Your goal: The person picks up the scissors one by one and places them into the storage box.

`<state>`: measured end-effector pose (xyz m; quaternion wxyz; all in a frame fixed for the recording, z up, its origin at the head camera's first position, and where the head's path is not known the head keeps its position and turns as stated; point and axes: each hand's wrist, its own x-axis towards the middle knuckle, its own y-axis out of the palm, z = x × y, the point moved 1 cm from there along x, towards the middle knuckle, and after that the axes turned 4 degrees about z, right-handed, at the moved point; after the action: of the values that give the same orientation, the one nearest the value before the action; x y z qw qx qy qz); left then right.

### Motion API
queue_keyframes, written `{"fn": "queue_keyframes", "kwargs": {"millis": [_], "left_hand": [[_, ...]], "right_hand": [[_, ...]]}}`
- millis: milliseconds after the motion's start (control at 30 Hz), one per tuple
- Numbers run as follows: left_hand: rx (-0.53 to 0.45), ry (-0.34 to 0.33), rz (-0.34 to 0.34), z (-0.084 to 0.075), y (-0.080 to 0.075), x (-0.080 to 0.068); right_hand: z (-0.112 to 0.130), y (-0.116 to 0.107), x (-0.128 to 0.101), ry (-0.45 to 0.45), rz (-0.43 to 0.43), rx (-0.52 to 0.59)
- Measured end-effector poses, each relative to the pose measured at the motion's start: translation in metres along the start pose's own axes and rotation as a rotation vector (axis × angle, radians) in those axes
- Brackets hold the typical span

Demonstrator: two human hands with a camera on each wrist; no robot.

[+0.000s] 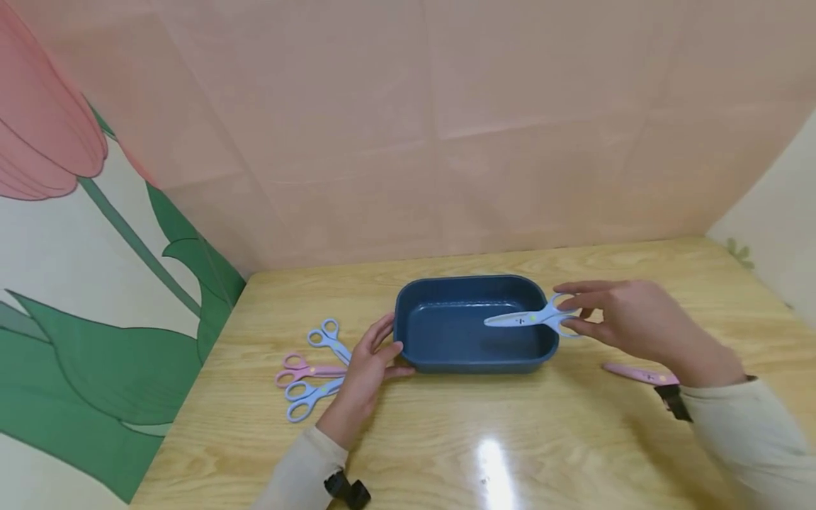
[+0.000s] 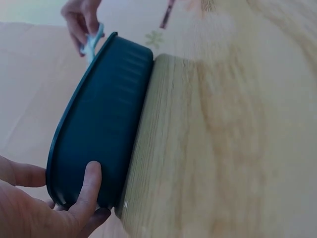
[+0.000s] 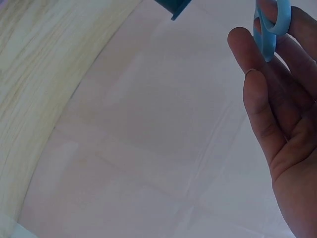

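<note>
My right hand [image 1: 627, 315] grips light blue scissors [image 1: 518, 319] by the finger loops. Their blades lie flat and point left over the inside of a dark blue rectangular tub [image 1: 474, 367]. In the right wrist view, fingers hold the blue loops [image 3: 268, 44]. My left hand [image 1: 365, 365] holds the tub's left end, thumb near the rim, and in the left wrist view fingers [image 2: 90, 186] press along its wall. Left of that hand lie two more blue scissors [image 1: 328, 338] and a pink pair [image 1: 312, 370], their blades partly hidden behind the hand.
Pink scissors [image 1: 637, 374] lie under my right wrist, handles hidden by the sleeve. Everything stands on a wood-grain table [image 1: 433, 439]. A pinkish sheet [image 1: 433, 177] rises behind the table, and a wall with painted tulips [image 1: 178, 312] stands at the left.
</note>
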<state>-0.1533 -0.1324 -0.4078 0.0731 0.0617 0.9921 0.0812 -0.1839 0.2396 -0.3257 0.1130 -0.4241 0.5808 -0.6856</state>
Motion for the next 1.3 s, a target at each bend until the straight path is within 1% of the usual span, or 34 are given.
{"fn": "queue_keyframes", "kwargs": {"millis": [133, 300, 533, 667, 933, 1033, 1200, 1300], "left_hand": [[0.006, 0.004, 0.009, -0.001, 0.002, -0.002], [0.007, 0.010, 0.006, -0.001, 0.003, -0.002], [0.007, 0.003, 0.006, -0.001, 0.003, -0.001], [0.006, 0.004, 0.018, 0.000, 0.002, -0.001], [-0.014, -0.003, 0.030, -0.001, 0.006, 0.002], [-0.020, -0.013, 0.028, 0.000, 0.007, 0.003], [-0.029, -0.028, 0.020, 0.001, 0.004, 0.002], [-0.019, -0.010, 0.023, 0.001, 0.002, 0.001]], "right_hand": [[0.001, 0.003, 0.003, 0.007, 0.041, 0.004], [0.000, 0.002, 0.007, 0.018, 0.100, 0.006], [0.001, -0.003, 0.009, 0.010, 0.128, -0.007], [0.004, -0.004, 0.008, 0.025, 0.158, 0.012], [0.004, -0.006, 0.008, 0.034, 0.191, -0.011], [0.005, -0.006, 0.009, 0.028, 0.189, -0.012], [0.011, -0.001, 0.011, 0.020, 0.188, -0.020], [0.015, 0.003, 0.014, 0.027, 0.194, -0.023]]}}
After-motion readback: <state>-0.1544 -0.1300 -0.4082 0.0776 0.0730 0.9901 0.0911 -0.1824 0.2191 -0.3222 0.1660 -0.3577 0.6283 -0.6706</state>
